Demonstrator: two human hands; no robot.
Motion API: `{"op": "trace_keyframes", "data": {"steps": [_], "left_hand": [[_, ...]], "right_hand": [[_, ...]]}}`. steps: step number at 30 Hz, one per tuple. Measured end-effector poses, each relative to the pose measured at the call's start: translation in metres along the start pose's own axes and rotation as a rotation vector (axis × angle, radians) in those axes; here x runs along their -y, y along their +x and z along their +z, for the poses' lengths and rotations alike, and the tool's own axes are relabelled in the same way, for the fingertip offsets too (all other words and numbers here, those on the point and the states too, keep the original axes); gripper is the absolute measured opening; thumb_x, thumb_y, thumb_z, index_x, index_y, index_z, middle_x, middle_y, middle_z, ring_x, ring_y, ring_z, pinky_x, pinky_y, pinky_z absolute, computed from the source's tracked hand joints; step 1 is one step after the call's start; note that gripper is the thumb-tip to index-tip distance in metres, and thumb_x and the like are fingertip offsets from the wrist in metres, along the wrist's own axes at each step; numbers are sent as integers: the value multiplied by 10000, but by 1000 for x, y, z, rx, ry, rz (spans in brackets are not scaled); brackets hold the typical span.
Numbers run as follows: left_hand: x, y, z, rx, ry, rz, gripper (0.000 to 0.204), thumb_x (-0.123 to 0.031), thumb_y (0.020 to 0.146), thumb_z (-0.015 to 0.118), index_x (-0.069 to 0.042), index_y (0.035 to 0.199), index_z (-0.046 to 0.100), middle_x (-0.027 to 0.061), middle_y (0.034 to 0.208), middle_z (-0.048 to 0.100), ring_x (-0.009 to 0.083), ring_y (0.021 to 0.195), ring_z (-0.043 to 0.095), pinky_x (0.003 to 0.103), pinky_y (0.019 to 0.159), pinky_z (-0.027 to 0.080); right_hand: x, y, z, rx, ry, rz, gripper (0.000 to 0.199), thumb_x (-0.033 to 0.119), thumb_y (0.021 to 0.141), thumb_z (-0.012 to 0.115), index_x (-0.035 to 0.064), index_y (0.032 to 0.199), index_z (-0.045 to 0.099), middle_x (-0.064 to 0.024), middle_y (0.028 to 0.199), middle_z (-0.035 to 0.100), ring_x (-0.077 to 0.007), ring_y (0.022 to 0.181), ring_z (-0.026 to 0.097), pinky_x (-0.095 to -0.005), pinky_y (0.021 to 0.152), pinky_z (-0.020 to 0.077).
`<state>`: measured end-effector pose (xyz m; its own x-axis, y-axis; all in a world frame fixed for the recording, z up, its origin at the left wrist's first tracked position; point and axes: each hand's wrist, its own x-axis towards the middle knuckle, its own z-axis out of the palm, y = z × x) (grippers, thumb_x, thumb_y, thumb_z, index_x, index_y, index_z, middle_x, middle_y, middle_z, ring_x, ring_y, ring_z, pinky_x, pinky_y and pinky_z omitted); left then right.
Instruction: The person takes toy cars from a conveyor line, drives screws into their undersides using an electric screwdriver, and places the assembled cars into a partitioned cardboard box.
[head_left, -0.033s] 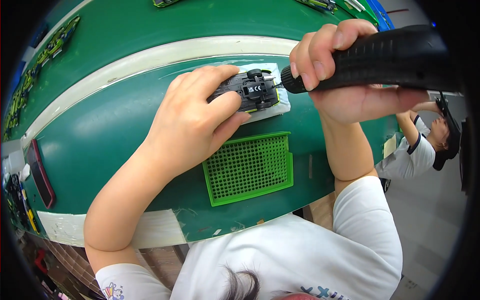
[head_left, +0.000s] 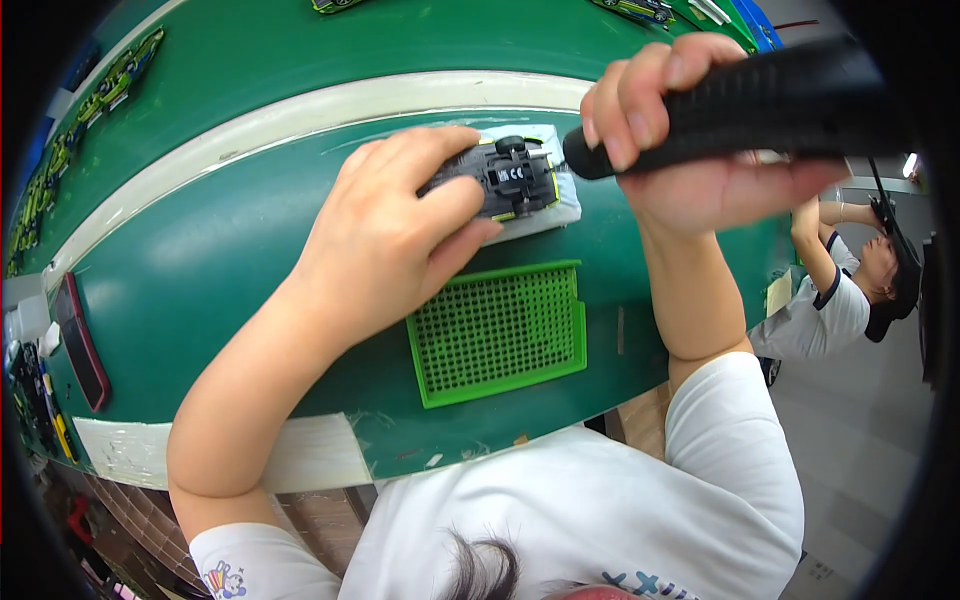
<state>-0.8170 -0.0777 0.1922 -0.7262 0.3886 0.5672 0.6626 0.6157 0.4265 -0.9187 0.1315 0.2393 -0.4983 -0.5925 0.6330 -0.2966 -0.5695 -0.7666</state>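
Observation:
A toy car (head_left: 513, 176) lies wheels up on a pale, cloth-like pad (head_left: 567, 208), its black underside showing. My left hand (head_left: 395, 215) is closed on the car's left part, fingers along the far side and thumb on the near side. My right hand (head_left: 650, 120) wraps round a thick black power screwdriver (head_left: 760, 105), held tilted with its nose toward the car. The thin bit reaches the car's right end; whether it touches a screw is too small to tell.
A green perforated tray (head_left: 500, 335) lies nearer me on the green table. A pale strip (head_left: 300, 107) curves beyond the pad. More toy cars (head_left: 85, 120) line the far left. A phone (head_left: 82, 340) lies at left. Another person (head_left: 840, 280) sits at right.
The screwdriver and my right hand have shifted very slightly upward in the picture and look blurred. My left hand and the car stay nearly in place.

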Motion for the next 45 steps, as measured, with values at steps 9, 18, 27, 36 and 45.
{"op": "trace_keyframes", "data": {"steps": [9,18,27,36,45], "left_hand": [[5,-6,4,-37,0,30,200,-137,764,753,-28,857,614,139,1136,624,337,980,608,391,830,496],[6,0,7,-46,12,44,198,-169,783,744,-27,852,623,128,1146,631,334,971,611,382,815,504],[6,-1,7,-50,14,49,199,-169,783,745,-27,854,625,129,1154,630,335,974,610,379,811,505],[6,0,6,-34,11,52,195,-161,781,747,-29,852,622,133,1152,629,333,987,607,380,817,506],[0,-1,-4,-51,15,59,226,-185,799,744,-34,930,637,151,1173,622,333,1028,605,377,843,501]], "right_hand": [[5,1,53,-505,-568,70,896,874,781,284,12,861,514,-112,606,562,-204,492,567,-300,485,483],[43,-54,70,-47,-112,-14,1004,931,663,411,36,1113,485,-88,836,577,-186,649,577,-344,632,477],[24,-65,80,-154,-69,17,1015,953,637,388,33,1057,473,-102,793,575,-185,609,569,-338,594,479],[21,-66,77,-176,-103,32,1029,969,620,360,42,1051,478,-99,761,571,-180,576,558,-337,575,477],[15,-66,88,-220,-97,21,1046,979,610,347,38,1043,490,-109,745,575,-200,574,561,-325,552,471]]}}
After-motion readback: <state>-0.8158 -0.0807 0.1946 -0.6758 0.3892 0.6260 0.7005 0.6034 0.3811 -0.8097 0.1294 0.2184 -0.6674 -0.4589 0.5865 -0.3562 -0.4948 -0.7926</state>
